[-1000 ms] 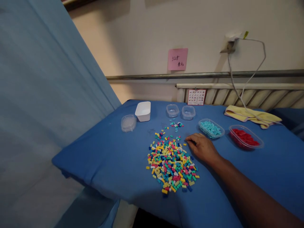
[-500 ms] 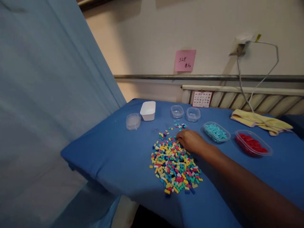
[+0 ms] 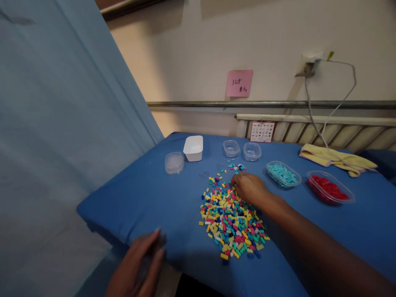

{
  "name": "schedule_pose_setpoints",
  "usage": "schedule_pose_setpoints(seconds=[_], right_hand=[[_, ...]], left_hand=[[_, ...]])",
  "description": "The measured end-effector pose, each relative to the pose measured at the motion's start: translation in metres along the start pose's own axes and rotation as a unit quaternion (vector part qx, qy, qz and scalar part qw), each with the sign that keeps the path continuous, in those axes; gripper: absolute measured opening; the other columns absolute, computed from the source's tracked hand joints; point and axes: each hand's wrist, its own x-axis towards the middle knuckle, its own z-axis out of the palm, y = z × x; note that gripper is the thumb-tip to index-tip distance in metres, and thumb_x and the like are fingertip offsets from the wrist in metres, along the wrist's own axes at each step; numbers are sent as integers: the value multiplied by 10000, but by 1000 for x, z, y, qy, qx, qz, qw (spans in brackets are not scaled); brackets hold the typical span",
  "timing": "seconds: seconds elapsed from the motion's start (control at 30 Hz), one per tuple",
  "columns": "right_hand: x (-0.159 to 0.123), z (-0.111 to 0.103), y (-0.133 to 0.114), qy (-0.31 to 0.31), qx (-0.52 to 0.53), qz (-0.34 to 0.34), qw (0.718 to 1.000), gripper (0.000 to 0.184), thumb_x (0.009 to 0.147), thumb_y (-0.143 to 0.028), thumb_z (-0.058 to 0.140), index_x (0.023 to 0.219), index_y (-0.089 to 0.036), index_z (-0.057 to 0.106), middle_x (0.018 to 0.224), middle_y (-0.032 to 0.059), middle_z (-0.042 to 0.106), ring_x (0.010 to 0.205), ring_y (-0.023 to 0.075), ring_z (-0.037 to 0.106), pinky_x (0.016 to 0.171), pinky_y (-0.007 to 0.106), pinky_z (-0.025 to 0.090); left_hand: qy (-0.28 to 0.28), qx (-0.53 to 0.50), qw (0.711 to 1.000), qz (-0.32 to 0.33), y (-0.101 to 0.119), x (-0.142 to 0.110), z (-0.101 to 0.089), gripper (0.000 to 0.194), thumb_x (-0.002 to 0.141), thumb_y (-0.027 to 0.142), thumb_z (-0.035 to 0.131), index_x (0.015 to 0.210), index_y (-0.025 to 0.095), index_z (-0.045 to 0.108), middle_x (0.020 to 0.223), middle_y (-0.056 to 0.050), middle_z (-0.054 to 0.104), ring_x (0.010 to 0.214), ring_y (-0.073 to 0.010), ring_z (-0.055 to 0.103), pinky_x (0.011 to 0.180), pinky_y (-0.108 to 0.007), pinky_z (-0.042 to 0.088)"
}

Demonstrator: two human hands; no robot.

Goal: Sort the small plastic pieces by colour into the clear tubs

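A heap of small toy building bricks (image 3: 232, 222), in yellow, green, blue, pink and white, lies on the blue sheet. My right hand (image 3: 249, 188) rests at the heap's upper right edge, fingers curled down and closed among the bricks; whether a brick is between the fingertips is hidden. At the lower left, my left hand (image 3: 136, 264) hovers near the bed's front edge, slightly blurred, thumb and fingers apart with nothing seen between them. A smaller cluster of bricks (image 3: 237, 168) sits just beyond my right hand.
Right of my right hand stand a clear tub of turquoise pieces (image 3: 282, 175) and a clear tub of red pieces (image 3: 329, 188). Farther back are two clear tubs (image 3: 231, 148), a white container (image 3: 193, 149) and clear lids (image 3: 174, 163). A yellow cloth (image 3: 335, 159) lies at the right.
My right hand has moved left onto the upper edge of the heap, then stayed about there. My left hand has come into view at the lower left.
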Motion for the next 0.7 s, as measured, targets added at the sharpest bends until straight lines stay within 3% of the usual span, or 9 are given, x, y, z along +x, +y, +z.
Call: schedule_pose_setpoints(seconds=[0.07,0.13,0.2,0.3,0.4,0.5,0.7], right_hand=[[-2,-2,1,1,3,1,1000,292,993,-203,564,1188,-212,781,1175,137,780,1073,281,728,826,325,484],[-4,-4,1,0,5,5,1000,266,999,-235,575,1151,-215,792,1151,130,788,1062,280,733,806,323,477],[-6,-6,1,-1,6,8,1000,248,998,-241,578,1108,-225,800,1122,116,794,1033,267,739,787,314,466],[-7,-5,0,-2,4,9,1000,253,997,-212,555,1057,-228,800,1080,103,799,998,246,742,776,302,454],[-5,-2,3,2,11,23,1000,259,974,-201,565,1114,-223,782,1093,98,804,995,241,745,777,296,457],[-2,0,8,7,54,62,997,293,920,-212,631,1179,-224,767,1070,78,822,957,235,750,764,290,462],[4,-1,10,-13,57,27,998,216,918,-192,591,895,-252,797,944,48,821,899,226,739,758,291,463]], left_hand=[[-28,128,965,227,42,38,46,476,775,417,867,1232,313,780,1181,-82,734,1175,-376,651,1077,-486,547],[-94,184,903,375,76,81,96,356,924,357,723,1267,266,753,1149,-86,727,1059,-288,675,991,-420,563],[-124,194,870,436,92,127,141,295,1008,308,607,1260,223,735,1154,-88,722,1012,-225,681,934,-359,559],[-126,189,877,423,83,188,188,278,1011,286,578,1209,185,744,1112,-85,732,977,-199,693,886,-326,553],[-108,193,881,417,57,228,206,262,986,253,577,1160,166,753,1083,-89,747,1014,-213,702,928,-347,550],[-104,183,886,414,40,244,206,253,985,257,581,1142,178,764,1085,-82,761,1033,-218,709,971,-362,547],[-125,131,911,370,37,256,206,248,961,260,602,1111,190,787,1036,-55,781,959,-209,724,922,-342,564]])
